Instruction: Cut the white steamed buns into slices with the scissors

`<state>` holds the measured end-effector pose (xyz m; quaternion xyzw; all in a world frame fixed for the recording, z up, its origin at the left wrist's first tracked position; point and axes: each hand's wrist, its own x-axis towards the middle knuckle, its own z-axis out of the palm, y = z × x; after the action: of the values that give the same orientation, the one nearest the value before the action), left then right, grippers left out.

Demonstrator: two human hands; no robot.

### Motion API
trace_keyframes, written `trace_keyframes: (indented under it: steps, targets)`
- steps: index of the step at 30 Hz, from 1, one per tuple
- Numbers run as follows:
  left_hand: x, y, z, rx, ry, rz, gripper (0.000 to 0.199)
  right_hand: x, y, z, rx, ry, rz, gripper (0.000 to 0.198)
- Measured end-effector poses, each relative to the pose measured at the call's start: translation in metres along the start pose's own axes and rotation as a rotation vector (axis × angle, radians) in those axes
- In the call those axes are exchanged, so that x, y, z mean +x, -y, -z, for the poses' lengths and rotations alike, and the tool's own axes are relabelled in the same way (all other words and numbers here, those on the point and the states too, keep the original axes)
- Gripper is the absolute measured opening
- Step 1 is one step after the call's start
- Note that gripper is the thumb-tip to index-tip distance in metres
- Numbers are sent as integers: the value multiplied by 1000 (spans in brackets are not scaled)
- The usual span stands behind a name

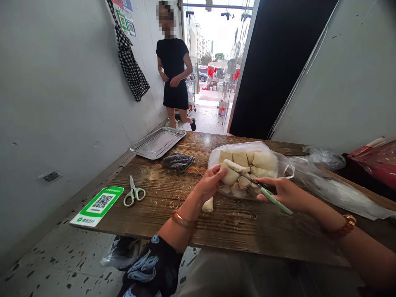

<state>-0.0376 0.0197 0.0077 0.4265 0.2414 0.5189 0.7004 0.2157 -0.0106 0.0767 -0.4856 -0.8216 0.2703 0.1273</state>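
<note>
My left hand (213, 180) is closed around a pale, square steamed bun (230, 173), held above a clear plastic bag (244, 146). My right hand (286, 193) grips scissors (272, 199) with light green handles. Their dark blades point left and reach the bun's right edge; whether they are cutting into it cannot be made out. Several similar pale buns (262, 160) lie in the bag just behind and below my hands. A small pale piece (208, 205) rests on the table beside my left wrist.
On the wooden table (148, 214) lie a second pair of scissors (134, 193), a green QR-code card (100, 204), a dark cloth (178, 161) and a metal tray (159, 142). Clear plastic bags (337, 187) stretch along the right. A person (173, 70) stands beyond the table near the doorway.
</note>
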Motion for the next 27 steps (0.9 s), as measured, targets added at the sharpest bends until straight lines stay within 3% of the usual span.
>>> trace_keyframes:
  steps: [5, 14, 23, 27]
  targets:
    - [0, 1, 0, 63, -10, -11, 54, -2, 1, 4, 21, 110, -22, 84]
    - [-3, -3, -5, 309, -31, -59, 53, 16, 7, -3, -4, 127, 1, 85]
    - [1, 6, 3, 215, -34, -38, 49, 15, 0, -13, 61, 9, 40, 51]
    - [2, 6, 1, 168, -49, -34, 52, 13, -1, -15, 104, -21, 54, 51]
